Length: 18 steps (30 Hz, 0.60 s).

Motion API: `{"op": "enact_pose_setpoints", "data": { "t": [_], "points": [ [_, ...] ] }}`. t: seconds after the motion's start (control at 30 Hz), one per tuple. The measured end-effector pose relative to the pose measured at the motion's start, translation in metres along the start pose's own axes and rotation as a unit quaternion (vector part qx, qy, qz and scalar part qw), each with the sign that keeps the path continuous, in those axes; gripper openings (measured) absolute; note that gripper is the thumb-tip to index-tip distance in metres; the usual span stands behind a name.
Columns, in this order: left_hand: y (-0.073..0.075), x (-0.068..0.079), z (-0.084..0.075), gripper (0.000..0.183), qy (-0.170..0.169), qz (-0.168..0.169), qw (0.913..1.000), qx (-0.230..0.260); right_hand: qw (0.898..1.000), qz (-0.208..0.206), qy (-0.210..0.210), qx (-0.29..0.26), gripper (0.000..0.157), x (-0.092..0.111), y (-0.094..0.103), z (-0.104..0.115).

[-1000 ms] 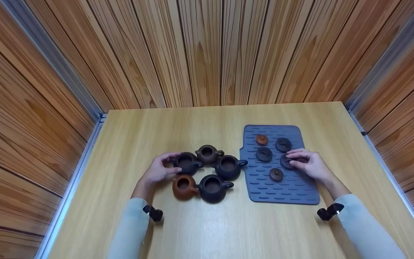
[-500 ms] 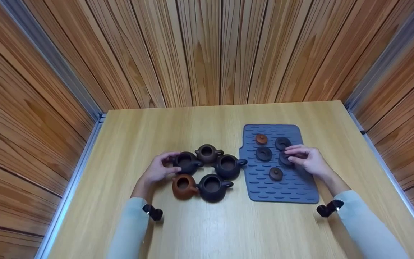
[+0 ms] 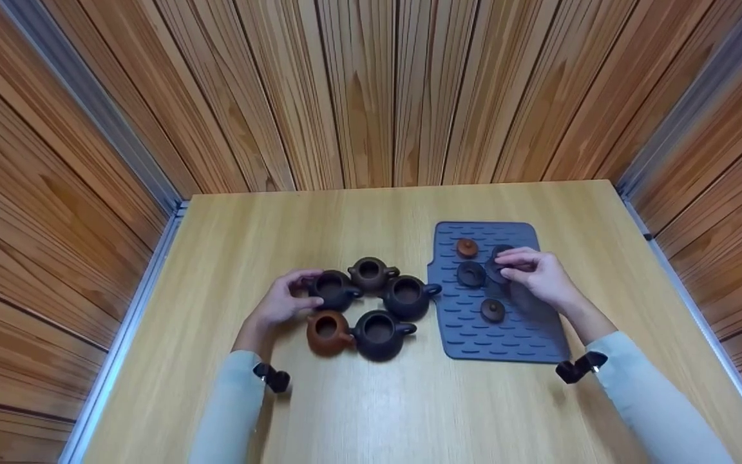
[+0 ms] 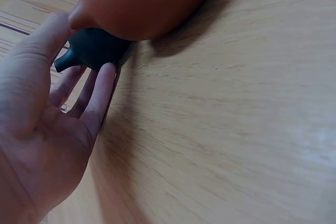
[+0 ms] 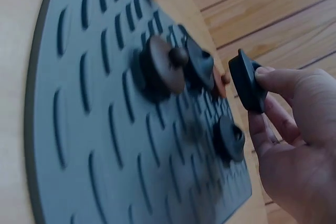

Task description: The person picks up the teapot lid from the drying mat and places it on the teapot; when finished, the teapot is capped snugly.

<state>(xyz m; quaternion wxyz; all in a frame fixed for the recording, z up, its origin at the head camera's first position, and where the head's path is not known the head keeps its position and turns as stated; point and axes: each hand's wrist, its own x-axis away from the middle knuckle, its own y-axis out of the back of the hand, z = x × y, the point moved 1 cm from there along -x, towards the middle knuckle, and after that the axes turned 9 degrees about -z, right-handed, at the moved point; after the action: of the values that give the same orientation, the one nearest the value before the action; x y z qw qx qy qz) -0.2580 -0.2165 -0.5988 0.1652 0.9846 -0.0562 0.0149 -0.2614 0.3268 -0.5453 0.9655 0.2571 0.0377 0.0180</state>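
Observation:
My left hand holds a small black teapot at its spout side, thumb and fingers spread around the body. In the left wrist view, an orange-brown teapot covers part of that black teapot. Over the grey mat, my right hand pinches a black teapot lid by its knob, and the right wrist view shows it raised off the mat. Beneath it sit a brown lid, an orange lid and two black lids, one in plain sight, the other partly hidden.
Lidless teapots stand in a ring on the wooden table: a brown one at the back, a black one whose handle reaches the mat's left edge, and another black one in front. Plank walls enclose the table.
My right hand has lifted the black lid off the mat and moved it left and away from me, over the other lids. The left hand stays at the teapot.

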Motion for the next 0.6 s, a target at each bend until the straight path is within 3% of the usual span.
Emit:
{"op": "enact_pose_setpoints", "data": {
  "t": [0.17, 0.37, 0.6],
  "points": [
    [0.0, 0.0, -0.001, 0.059, -0.001, 0.002, 1.0, -0.007, 1.0, 0.002, -0.009, -0.003, 0.029, -0.008, -0.011, 0.012],
    [0.001, 0.0, 0.0, 0.058, -0.008, 0.004, 0.9998, -0.016, 1.0, 0.002, 0.025, -0.003, 0.027, -0.018, -0.03, 0.025],
    [0.001, -0.001, -0.001, 0.058, -0.005, 0.007, 0.9998, -0.016, 0.999, 0.023, 0.03, 0.004, 0.026, -0.023, -0.056, 0.038]
  ]
}}
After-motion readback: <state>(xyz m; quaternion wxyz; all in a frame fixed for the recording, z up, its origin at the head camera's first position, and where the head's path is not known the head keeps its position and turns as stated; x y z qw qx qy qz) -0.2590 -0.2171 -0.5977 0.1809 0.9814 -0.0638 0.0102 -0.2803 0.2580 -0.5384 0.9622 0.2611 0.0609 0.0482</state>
